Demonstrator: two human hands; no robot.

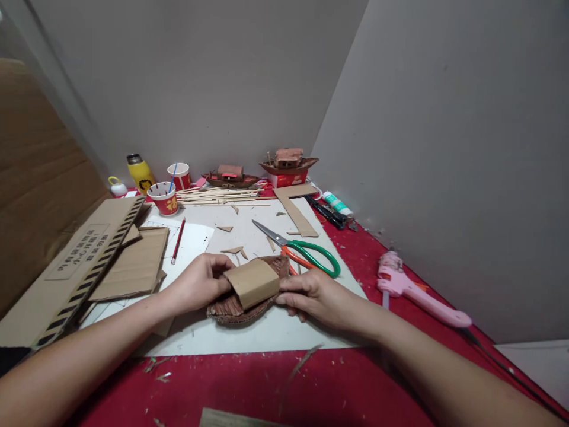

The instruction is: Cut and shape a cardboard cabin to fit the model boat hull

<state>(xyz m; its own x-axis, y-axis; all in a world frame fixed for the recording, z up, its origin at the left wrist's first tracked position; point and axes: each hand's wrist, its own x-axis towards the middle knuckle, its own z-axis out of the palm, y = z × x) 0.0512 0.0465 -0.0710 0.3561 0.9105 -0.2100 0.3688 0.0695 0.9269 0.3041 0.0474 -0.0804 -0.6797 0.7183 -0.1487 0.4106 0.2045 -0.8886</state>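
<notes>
A brown model boat hull (224, 308) lies low over the white sheet, with a bent piece of cardboard (255, 281) arched across its middle. My left hand (200, 286) is closed at the cardboard's left edge, its fingertips partly hidden behind it. At the opposite edge, the thumb and fingers of my right hand (313, 298) pinch the cardboard close to the hull's side. Just behind the hull, green-handled scissors (317, 254) lie with blades apart, over an orange-handled tool (297, 258) that is partly covered.
Two finished model boats (231, 176) (288, 163) stand at the back beside thin wooden sticks (217, 196). Paper cups (163, 200) and a yellow bottle (140, 175) are back left. Cardboard sheets (133, 261) and a pencil (178, 240) lie left. A pink glue gun (422, 299) rests right.
</notes>
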